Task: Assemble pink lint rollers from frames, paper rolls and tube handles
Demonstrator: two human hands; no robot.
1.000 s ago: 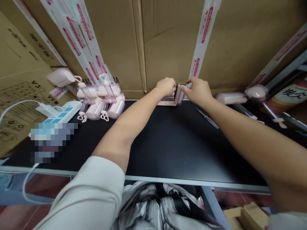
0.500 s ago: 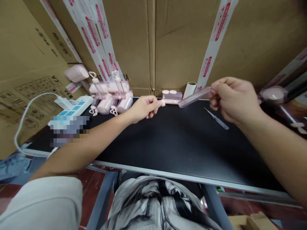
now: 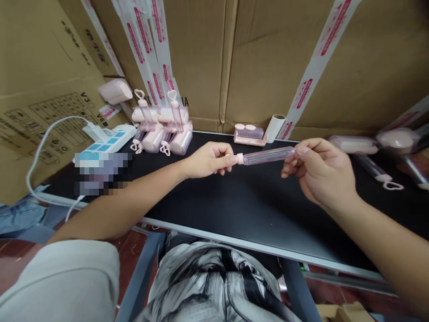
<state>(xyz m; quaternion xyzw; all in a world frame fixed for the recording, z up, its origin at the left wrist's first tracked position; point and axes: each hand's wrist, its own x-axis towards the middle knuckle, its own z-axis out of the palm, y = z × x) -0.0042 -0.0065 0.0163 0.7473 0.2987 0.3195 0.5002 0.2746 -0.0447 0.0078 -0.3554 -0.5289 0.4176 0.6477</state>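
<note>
Over the black table, my left hand (image 3: 214, 160) pinches a small pale pink end cap (image 3: 240, 158) between thumb and fingers. The cap meets the left end of a clear, purple-tinted tube handle (image 3: 268, 155), which lies nearly level. At the tube's other end, my right hand (image 3: 318, 167) is closed, thumb and fingertips gripping it. How deep the cap sits in the tube cannot be made out. Just behind the tube are an open pink-and-purple case (image 3: 250, 139) and a white roll (image 3: 275, 128).
Several pink lint rollers with heart-shaped loops (image 3: 152, 138) stand at the back left, near a white power strip (image 3: 109, 145) and its cable. More pink rollers (image 3: 355, 144) lie at the right. Cardboard boxes (image 3: 191, 58) wall the back of the black table (image 3: 214, 214).
My hands have come together, so the tube's left end now meets the pink cap. The tube has turned nearly level. The screwdriver seen earlier no longer shows.
</note>
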